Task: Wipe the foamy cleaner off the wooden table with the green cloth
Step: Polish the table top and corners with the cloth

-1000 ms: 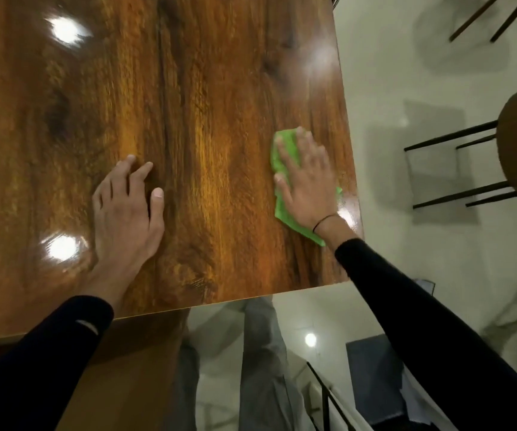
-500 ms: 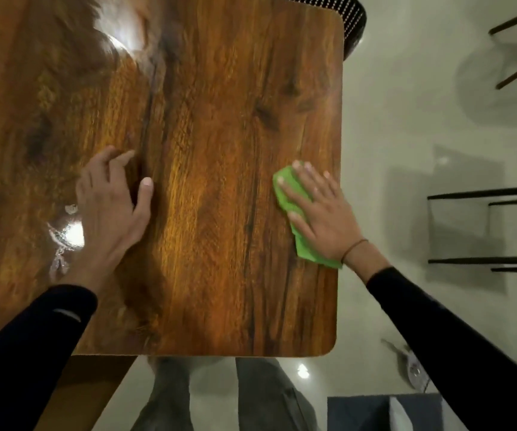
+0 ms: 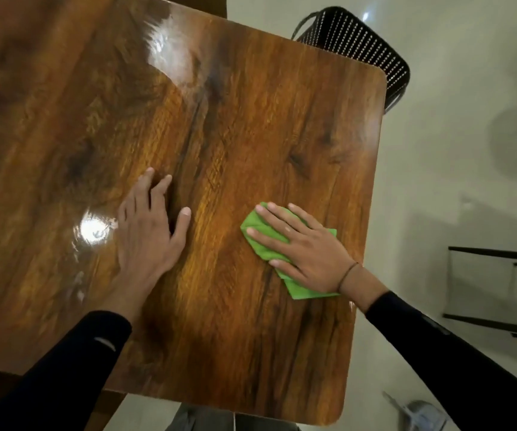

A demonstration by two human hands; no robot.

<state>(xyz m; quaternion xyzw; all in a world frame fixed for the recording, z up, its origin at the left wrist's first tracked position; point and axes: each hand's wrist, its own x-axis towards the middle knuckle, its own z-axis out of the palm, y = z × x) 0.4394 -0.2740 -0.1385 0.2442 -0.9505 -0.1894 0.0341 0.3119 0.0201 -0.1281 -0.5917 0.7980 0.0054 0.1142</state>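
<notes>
- The table point(image 3: 235, 126) fills the left and middle of the frame, glossy brown wood grain with a bright glare spot at centre left and a paler sheen at the upper middle.
- A few faint whitish streaks lie on the wood just below the centre-left glare; whether they are foam I cannot tell.
- The left hand point(image 3: 146, 234) lies flat on the wood left of centre, fingers straight and slightly spread, thumb out to the right, gripping nothing; its black sleeve point(image 3: 64, 368) runs to the lower left corner.
- The cloth point(image 3: 258, 244), green and folded, lies flat on the table right of centre, near the right edge.
- The right hand point(image 3: 305, 250) presses down on the cloth with straight, spread fingers, covering most of it; green shows past the fingertips and below the wrist, which wears a thin dark band.
- A black perforated chair point(image 3: 366, 48) stands at the table's upper right corner on pale floor point(image 3: 437, 181).
</notes>
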